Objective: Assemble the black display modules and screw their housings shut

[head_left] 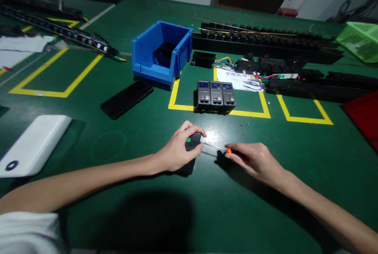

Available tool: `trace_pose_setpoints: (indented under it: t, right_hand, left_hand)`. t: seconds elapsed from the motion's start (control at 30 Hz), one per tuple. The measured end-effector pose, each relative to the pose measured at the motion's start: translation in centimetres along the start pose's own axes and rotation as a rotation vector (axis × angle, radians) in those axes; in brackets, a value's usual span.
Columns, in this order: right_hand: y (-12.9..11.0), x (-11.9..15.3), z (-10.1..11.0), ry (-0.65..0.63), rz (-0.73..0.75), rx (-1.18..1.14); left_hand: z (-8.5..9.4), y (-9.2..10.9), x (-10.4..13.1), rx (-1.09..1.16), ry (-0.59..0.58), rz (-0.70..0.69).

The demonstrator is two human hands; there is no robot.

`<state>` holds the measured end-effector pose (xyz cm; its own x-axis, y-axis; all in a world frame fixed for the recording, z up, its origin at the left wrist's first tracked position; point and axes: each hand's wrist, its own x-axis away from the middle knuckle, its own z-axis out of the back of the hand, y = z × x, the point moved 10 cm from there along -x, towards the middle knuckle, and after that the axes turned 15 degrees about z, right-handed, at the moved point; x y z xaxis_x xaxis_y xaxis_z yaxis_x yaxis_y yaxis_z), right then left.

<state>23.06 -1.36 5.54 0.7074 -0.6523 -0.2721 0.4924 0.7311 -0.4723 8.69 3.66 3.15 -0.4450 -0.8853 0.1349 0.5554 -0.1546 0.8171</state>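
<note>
A black box-shaped module [192,143] with a green dot lies on the green table, and my left hand [176,149] is wrapped over it. My right hand [255,159] pinches the orange handle of a screwdriver [215,146]. Its thin metal shaft points left, and the tip meets the module's right end by my left thumb and fingers. Several tiny screws [244,124] lie on the table beyond my right hand. Three dark modules [216,95] stand side by side behind my hands.
Behind stand a blue bin [153,73] with black parts inside and long black strips [251,47] with wires. A black phone [126,99] and a white device [35,143] lie left. A red object [364,116] and a green basket [362,41] are at right.
</note>
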Motion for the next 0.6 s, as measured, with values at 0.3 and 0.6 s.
trace_pose_setpoints:
  t: [0.3, 0.6]
  right_hand:
    - [-2.2, 0.2, 1.0, 0.078, 0.214, 0.367]
    - [-4.7, 0.5, 1.4, 0.061, 0.437, 0.639]
  left_hand:
    - [-0.2, -0.1, 0.0, 0.017, -0.012, -0.002]
    - [-0.2, -0.1, 0.0, 0.007, -0.016, 0.005]
